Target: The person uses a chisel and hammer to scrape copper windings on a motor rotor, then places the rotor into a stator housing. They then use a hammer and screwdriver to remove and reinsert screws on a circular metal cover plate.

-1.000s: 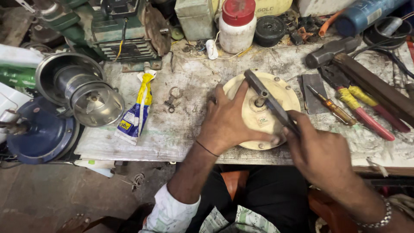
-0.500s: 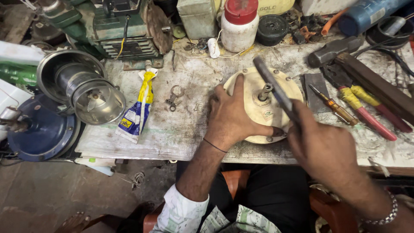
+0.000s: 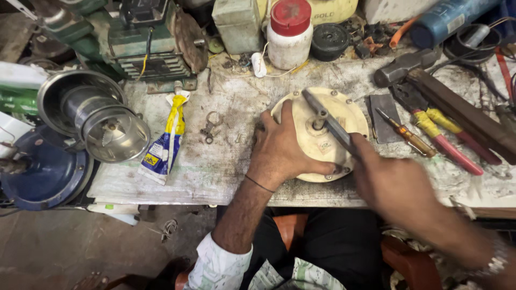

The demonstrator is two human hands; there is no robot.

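**Cluttered workshop bench, both hands on a round motor cover**

Grimy bench (image 3: 226, 161) w/ worn grey top, crowded along the back edge. Cream round cover (image 3: 322, 145) lies flat near the front edge, centre-right, w/ a short shaft stub sticking up from its middle.

Left hand (image 3: 279, 145) lies palm-down on the cover's left half, fingers spread and pressing, thumb up toward the rim; not wrapped round anything. Right hand (image 3: 392, 188) is at the cover's lower-right rim, motion-blurred, closed round the handle end of a long dark metal tool (image 3: 325, 121). Tool runs diagonally up-left across the cover, passing right by the shaft stub.

Around it:
- Left of cover: small metal key-like bits (image 3: 209, 128), then a yellow/blue tube (image 3: 164, 142) lying flat.
- Far left: shiny metal housing (image 3: 94, 115) on its side, blue round casing (image 3: 45, 174) below it, off the bench edge.
- Back: green motor (image 3: 145, 40), white jar w/ red lid (image 3: 289, 33), black disc (image 3: 329, 40).
- Right: screwdriver w/ amber handle (image 3: 403, 133), pliers w/ yellow & red grips (image 3: 441, 137), hammer head (image 3: 400, 67).

Person seated, dark trousers, white sleeve at left elbow.
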